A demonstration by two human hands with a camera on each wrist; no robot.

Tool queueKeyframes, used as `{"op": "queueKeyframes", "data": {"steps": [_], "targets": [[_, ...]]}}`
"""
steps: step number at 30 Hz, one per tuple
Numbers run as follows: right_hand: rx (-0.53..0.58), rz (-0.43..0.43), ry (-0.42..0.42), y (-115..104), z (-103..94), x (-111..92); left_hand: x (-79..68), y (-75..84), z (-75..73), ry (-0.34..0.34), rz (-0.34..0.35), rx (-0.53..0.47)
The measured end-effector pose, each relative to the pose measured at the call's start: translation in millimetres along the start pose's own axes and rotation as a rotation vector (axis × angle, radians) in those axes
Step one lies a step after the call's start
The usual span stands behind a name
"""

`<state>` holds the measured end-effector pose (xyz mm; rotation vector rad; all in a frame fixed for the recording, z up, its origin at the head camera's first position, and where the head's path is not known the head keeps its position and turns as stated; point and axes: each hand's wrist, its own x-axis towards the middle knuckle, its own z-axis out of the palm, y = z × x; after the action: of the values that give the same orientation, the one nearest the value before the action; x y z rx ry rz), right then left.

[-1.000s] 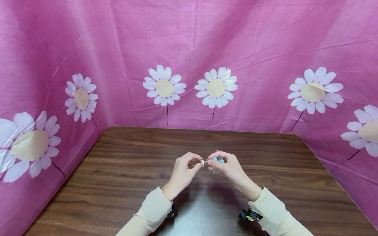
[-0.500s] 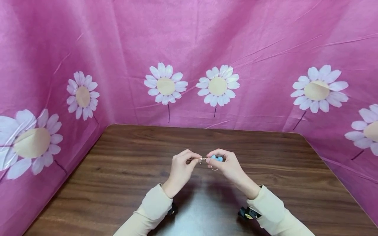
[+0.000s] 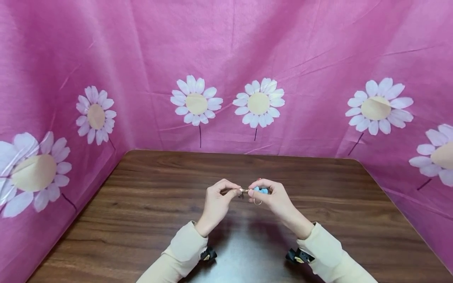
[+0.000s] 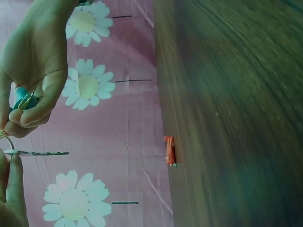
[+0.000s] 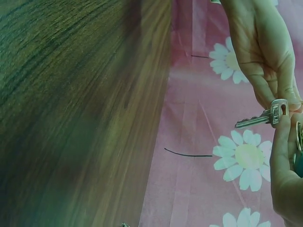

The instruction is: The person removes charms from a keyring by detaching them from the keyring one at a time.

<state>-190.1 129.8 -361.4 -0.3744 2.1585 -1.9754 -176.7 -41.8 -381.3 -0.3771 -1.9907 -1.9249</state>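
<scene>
In front of me, above the table, both hands meet at a small metal key ring (image 4: 6,140). My left hand (image 3: 216,203) pinches the ring between thumb and forefinger. A silver key (image 5: 258,118) hangs at those fingertips, its toothed blade pointing down in the wrist views. My right hand (image 3: 274,195) pinches the other side of the metalwork with thumb and forefinger. Inside its curled fingers sits a light-blue keychain charm (image 3: 260,190), and a thin gold-coloured ring (image 3: 257,202) dangles beneath. The fingers partly cover the join between ring and charm.
Behind the right hand, a small orange-red object (image 4: 170,151) with a metal end is on the brown wooden table (image 3: 170,169). Pink curtains (image 3: 226,39) printed with daisies enclose the table's back and sides. Dark wrist cameras (image 3: 299,256) hang below the cream sleeves.
The left fingertips have shifted slightly on the metal ring, and the hanging key has swung and turned. The right hand stays almost in place, still holding the blue charm.
</scene>
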Motion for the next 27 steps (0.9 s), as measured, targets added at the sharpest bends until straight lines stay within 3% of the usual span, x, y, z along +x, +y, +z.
{"op": "queueKeyframes", "data": {"steps": [6,13,16,22,27], "targets": [[0.014,-0.013,0.003,2.0,0.1,-1.6,0.7,-11.7,3.4,0.027,-0.078,-0.099],[0.020,-0.050,-0.008,2.9,0.2,4.0,3.4,-9.6,7.2,0.052,-0.245,-0.373],[0.030,-0.058,-0.006,3.5,-0.8,5.3,3.6,-8.4,7.7,0.039,-0.272,-0.425],[0.026,-0.044,-0.005,4.1,0.2,5.3,3.8,-9.4,4.5,0.005,-0.302,-0.392],[0.016,-0.001,0.026,4.9,0.3,4.5,5.0,-12.5,-0.3,-0.089,-0.283,-0.266]]}}
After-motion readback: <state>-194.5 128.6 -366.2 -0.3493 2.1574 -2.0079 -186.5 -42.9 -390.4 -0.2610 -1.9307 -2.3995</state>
